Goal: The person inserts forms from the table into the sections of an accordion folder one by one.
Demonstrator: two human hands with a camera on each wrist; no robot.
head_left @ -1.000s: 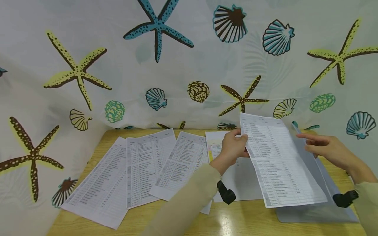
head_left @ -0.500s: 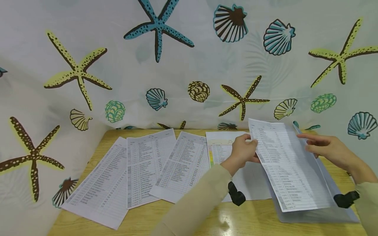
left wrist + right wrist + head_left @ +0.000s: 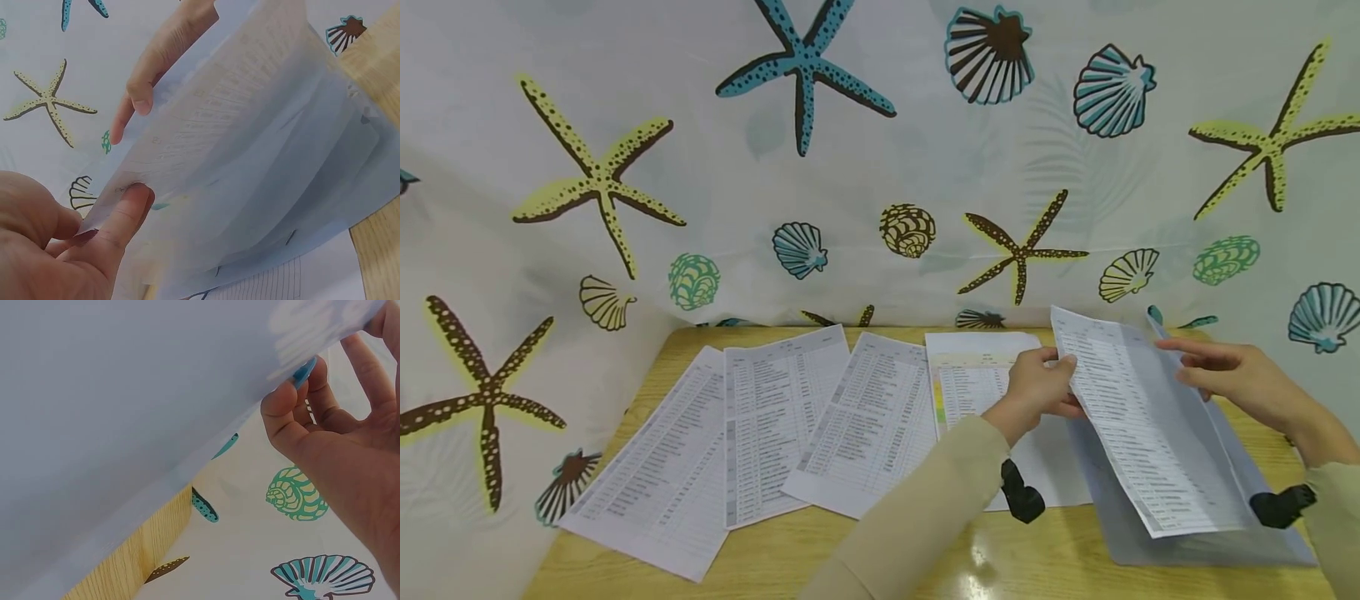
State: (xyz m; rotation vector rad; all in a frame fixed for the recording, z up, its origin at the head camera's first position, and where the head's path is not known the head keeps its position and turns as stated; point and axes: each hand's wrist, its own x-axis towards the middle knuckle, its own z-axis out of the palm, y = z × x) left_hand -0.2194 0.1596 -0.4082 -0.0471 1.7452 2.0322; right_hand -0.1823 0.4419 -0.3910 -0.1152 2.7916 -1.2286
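My left hand (image 3: 1036, 385) pinches a printed list sheet (image 3: 1127, 425) by its left edge, thumb on top and fingers beneath. The sheet tilts over a translucent grey-blue plastic folder (image 3: 1277, 525) at the table's right, its right part lying under the folder's raised cover. With thumb and fingers, my right hand (image 3: 1243, 379) grips that cover's edge; the right wrist view shows the folder (image 3: 125, 425) from outside, with the hand (image 3: 350, 437) at its edge. In the left wrist view, the sheet (image 3: 212, 106) stands steeply beside the folder's layers (image 3: 294, 169).
Three printed sheets lie fanned at the left: the outermost (image 3: 651, 475), the middle one (image 3: 771, 442) and a third (image 3: 865, 425). A sheet with a coloured margin (image 3: 958, 387) lies under my left forearm. Behind the wooden table (image 3: 925, 558) hangs a seashell-patterned cloth (image 3: 850, 183).
My left hand has moved right and slightly down, carrying the sheet further under the folder's cover. More of the colour-margined sheet shows. My right hand has stayed almost still.
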